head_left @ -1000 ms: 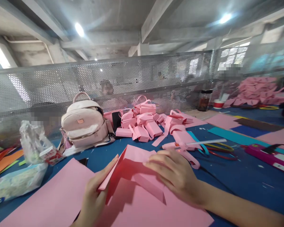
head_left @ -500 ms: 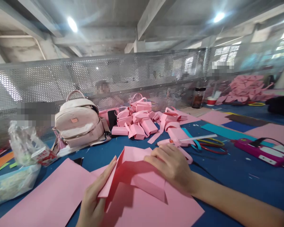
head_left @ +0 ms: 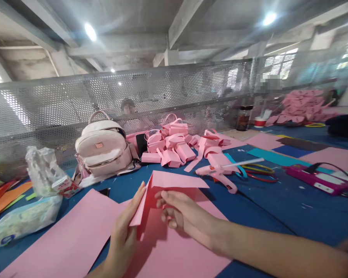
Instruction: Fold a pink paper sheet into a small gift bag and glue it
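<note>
A folded sheet of pink paper stands up in front of me, its creased panels forming a partial box shape. My left hand grips its left panel, thumb inside and fingers along the outer face. Under the upper panel is my right hand, its fingers loosely bent and apart, with nothing visible in them. Whether its fingertips touch the paper I cannot tell. Beneath both hands lies a flat pink sheet, and another large pink sheet is at the left.
A pink glue gun with a cord lies beyond my right hand. Small pink paper baskets are piled at the back beside a pale backpack. A plastic bag is at the left, a magenta power strip at the right.
My right hand has left the paper's upper right edge and moved down and inward beneath the top panel. The right part of the folded paper now sticks out higher. My left hand keeps its grip.
</note>
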Demonstrator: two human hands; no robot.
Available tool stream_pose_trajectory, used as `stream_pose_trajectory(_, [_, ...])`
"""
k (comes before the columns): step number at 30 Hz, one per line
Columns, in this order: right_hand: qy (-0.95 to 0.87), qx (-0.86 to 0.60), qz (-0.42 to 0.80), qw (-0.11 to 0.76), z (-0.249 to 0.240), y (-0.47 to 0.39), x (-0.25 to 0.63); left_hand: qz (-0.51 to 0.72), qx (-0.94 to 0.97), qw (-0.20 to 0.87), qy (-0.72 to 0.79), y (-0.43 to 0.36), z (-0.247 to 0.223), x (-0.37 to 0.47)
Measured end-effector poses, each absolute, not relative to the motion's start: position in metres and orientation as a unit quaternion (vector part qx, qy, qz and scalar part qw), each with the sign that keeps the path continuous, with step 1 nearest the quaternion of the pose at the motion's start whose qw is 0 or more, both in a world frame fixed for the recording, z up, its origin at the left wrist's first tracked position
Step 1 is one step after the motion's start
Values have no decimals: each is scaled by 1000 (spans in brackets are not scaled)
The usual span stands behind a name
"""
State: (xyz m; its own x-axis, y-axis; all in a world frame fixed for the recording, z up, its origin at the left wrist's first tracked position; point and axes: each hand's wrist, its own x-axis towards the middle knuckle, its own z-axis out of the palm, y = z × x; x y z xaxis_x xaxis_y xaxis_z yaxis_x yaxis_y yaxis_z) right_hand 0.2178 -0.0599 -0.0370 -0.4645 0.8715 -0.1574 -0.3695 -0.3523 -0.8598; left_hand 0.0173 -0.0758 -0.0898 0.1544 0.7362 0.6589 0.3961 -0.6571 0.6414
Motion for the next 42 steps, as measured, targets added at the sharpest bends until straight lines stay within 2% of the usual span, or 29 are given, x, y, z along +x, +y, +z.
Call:
stream_pose_trajectory(3, [-282, -345, 773, 451, -38, -56, 209, 499, 788, 127, 337, -80, -89, 18])
stream_pose_trajectory(10, [-264, -387, 720, 511, -43, -58, 210, 460, 839, 68, 283, -85, -85, 20])
stream_pose_trajectory(21, [-291, -387, 719, 499, -51, -60, 212, 446, 842, 36, 301, -95, -86, 31])
stream_pose_trajectory(42, [-324, -371, 719, 490, -51, -62, 214, 416, 860, 66, 289, -95, -85, 27])
